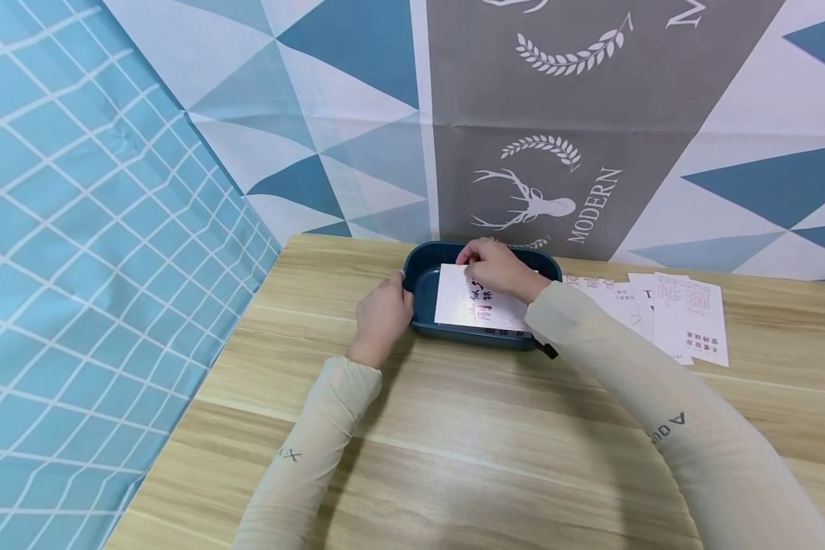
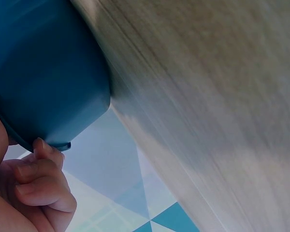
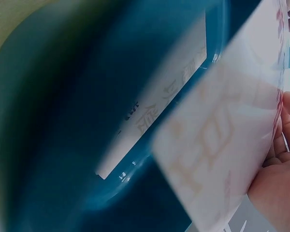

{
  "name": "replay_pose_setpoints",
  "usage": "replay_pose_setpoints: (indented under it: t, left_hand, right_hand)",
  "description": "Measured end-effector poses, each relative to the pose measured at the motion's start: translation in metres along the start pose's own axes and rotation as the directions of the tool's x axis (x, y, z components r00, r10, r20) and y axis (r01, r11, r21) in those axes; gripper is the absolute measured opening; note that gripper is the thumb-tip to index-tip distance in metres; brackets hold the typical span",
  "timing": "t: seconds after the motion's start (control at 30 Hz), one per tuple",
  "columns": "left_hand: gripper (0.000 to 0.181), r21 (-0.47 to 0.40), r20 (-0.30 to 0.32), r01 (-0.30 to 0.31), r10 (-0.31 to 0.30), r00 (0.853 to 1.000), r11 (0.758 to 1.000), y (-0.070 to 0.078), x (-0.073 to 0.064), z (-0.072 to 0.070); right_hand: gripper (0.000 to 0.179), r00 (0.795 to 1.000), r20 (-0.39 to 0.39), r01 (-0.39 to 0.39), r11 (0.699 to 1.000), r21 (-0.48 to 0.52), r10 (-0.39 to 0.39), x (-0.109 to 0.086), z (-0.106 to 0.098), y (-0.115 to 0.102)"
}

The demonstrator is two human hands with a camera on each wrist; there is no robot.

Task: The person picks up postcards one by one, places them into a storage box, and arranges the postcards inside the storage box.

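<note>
A dark blue rectangular bin (image 1: 425,296) stands on the wooden table against the wall. My left hand (image 1: 385,309) grips its left rim; in the left wrist view the curled fingers (image 2: 43,191) are at the edge of the blue wall. My right hand (image 1: 498,269) is over the bin and pinches a white paper card (image 1: 454,302) printed with red and black characters. In the right wrist view this card (image 3: 203,140) stands tilted and slightly bent. Beneath it, another printed card (image 3: 159,106) lies inside the bin.
Several printed white sheets (image 1: 690,317) lie overlapping on the table, right of the bin and partly behind the right sleeve. A black tab (image 1: 546,350) sticks out at the bin's front right corner. A patterned wall covering (image 1: 357,114) rises behind the table (image 1: 454,428).
</note>
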State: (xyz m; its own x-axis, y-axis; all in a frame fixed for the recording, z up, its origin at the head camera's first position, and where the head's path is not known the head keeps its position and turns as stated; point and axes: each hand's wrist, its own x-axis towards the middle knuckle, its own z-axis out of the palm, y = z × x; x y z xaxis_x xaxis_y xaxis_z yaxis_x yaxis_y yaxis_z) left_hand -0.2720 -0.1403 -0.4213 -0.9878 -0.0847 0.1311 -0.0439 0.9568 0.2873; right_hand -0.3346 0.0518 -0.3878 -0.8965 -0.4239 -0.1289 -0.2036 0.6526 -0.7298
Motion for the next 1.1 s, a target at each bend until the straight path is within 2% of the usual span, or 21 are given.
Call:
replay_pose_setpoints:
  t: [0.33,0.8,1.1]
  left_hand:
    - [0.035,0.004,-0.002,-0.003,0.003,1.000,1.000,-0.0003,0.0011,0.0016]
    - [0.035,0.006,-0.006,-0.010,0.010,1.000,1.000,0.0002,0.0007,0.0018]
    - [0.036,0.007,0.016,0.003,-0.003,1.000,1.000,0.0004,0.0003,0.0009]
  right_hand:
    - [0.023,0.999,-0.016,0.051,0.998,-0.020,-0.052,0.0024,0.0019,0.0033]
    - [0.021,0.999,-0.011,0.048,0.998,-0.034,-0.048,0.0034,0.0051,0.0071]
    - [0.021,0.999,0.002,0.050,0.999,-0.021,-0.050,0.0013,0.0081,0.0092]
